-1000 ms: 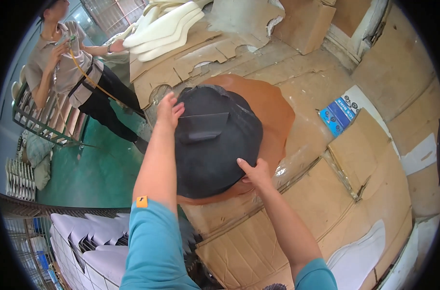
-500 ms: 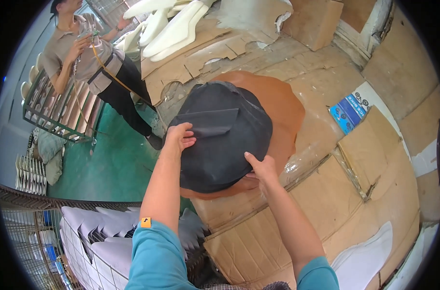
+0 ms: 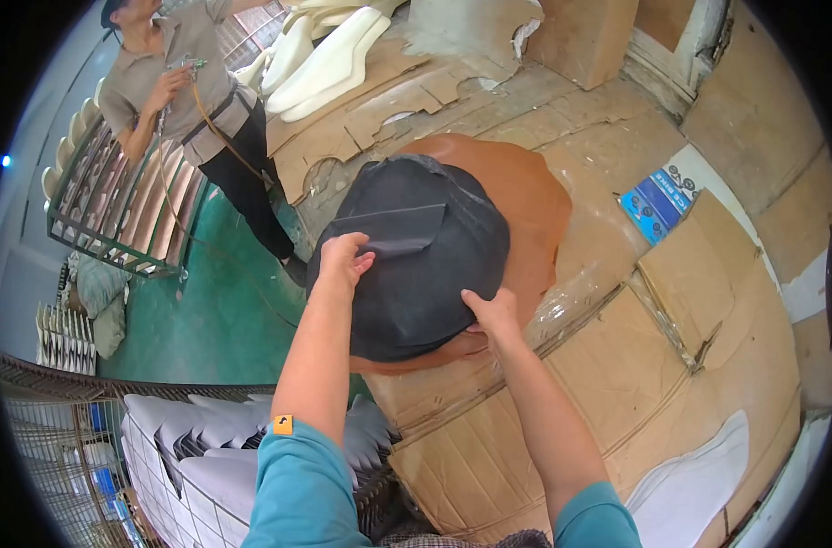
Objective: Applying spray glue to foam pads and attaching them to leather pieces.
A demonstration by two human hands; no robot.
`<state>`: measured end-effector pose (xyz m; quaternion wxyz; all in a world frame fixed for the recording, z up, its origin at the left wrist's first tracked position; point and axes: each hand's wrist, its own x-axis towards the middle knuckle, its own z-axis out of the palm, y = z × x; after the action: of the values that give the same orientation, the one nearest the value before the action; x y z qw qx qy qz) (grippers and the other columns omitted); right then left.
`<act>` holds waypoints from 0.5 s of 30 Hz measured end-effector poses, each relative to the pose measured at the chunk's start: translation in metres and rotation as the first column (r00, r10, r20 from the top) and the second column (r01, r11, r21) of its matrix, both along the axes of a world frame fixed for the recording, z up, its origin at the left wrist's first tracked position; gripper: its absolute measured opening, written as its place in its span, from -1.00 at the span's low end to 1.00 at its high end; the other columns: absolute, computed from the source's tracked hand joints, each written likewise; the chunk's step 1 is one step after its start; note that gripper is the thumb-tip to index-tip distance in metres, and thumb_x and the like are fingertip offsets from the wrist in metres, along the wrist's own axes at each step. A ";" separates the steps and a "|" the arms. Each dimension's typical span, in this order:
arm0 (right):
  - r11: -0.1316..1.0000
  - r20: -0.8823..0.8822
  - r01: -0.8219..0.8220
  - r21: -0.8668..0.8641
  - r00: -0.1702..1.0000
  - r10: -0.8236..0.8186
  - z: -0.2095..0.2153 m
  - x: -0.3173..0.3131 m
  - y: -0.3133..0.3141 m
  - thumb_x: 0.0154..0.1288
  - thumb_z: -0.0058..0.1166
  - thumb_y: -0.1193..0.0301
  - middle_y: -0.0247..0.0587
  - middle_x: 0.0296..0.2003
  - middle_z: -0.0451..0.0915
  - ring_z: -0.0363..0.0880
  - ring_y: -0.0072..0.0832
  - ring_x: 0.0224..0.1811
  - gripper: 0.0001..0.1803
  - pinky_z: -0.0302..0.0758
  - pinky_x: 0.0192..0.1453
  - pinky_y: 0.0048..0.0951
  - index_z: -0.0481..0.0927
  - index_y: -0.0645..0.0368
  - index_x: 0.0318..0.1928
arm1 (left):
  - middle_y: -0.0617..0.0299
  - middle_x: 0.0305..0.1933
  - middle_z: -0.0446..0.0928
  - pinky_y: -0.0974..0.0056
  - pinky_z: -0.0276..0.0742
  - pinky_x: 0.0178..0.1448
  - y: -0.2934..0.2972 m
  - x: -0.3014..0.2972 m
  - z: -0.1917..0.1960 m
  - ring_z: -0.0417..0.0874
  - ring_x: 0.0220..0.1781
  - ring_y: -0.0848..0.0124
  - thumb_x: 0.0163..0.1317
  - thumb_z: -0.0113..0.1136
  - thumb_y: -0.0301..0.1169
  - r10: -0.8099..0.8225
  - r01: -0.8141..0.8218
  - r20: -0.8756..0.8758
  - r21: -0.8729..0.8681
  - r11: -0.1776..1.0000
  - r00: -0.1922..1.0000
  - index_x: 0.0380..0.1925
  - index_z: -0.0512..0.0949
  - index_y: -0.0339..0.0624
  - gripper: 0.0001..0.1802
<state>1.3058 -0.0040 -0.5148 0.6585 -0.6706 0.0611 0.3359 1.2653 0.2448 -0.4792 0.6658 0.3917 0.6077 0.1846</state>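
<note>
A rounded pile of black leather-like sheets lies on top of larger brown leather-like sheets. A narrow black flap lies across the upper part of the pile. My left hand is over the left side of the pile, beside the flap's left end. Its fingers are curved and apart, with no visible hold on anything. At the pile's lower right edge, my right hand grips the black sheets, thumb on top and fingers mostly hidden underneath.
Cardboard covers the work surface. Cream foam-like shapes are piled at the back. A person stands at the far left holding a hose tool, near a rack. Grey cut pieces fill a wire cage at lower left.
My left hand has shifted slightly along the pile; my right hand keeps its grip on the edge. The person at the back has raised an arm, and the view has turned slightly.
</note>
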 end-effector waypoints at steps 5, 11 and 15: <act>1.000 -0.031 -0.023 -0.010 0.999 0.023 0.007 0.005 -0.006 0.08 0.19 0.39 -0.08 -0.23 0.54 0.57 -0.34 -0.28 -0.58 0.57 -0.51 -0.44 0.43 0.36 -0.08 | 0.16 -0.29 0.43 0.20 0.46 -0.12 -0.048 -0.002 0.001 0.47 -0.16 0.17 -0.25 0.33 -0.44 -0.282 0.715 -0.748 0.661 -0.229 0.601 -0.38 0.52 -0.17 -0.68; 0.999 -0.030 -0.033 0.028 0.999 0.033 0.003 0.002 -0.005 0.08 0.19 0.38 -0.10 -0.24 0.55 0.57 -0.34 -0.30 -0.59 0.57 -0.51 -0.44 0.44 0.33 -0.08 | 0.15 -0.36 0.45 0.15 0.42 -0.12 -0.050 0.004 0.006 0.45 -0.18 0.17 -0.16 0.25 -0.47 -0.231 0.665 -0.819 0.564 -0.489 0.525 -0.54 0.55 -0.14 -0.89; 0.999 -0.038 -0.036 0.024 0.999 0.037 -0.001 0.005 -0.006 0.07 0.20 0.38 -0.11 -0.26 0.56 0.58 -0.36 -0.32 -0.61 0.56 -0.53 -0.45 0.45 0.31 -0.10 | 0.12 -0.44 0.53 0.10 0.47 -0.14 -0.040 0.015 0.002 0.53 -0.25 0.13 -0.07 0.15 -0.43 -0.243 0.701 -0.835 0.548 -0.457 0.494 -0.54 0.59 -0.12 -0.93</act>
<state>1.3110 -0.0098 -0.5155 0.6589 -0.6572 0.0577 0.3614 1.2799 0.2045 -0.4768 0.0422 0.9849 0.0912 0.1413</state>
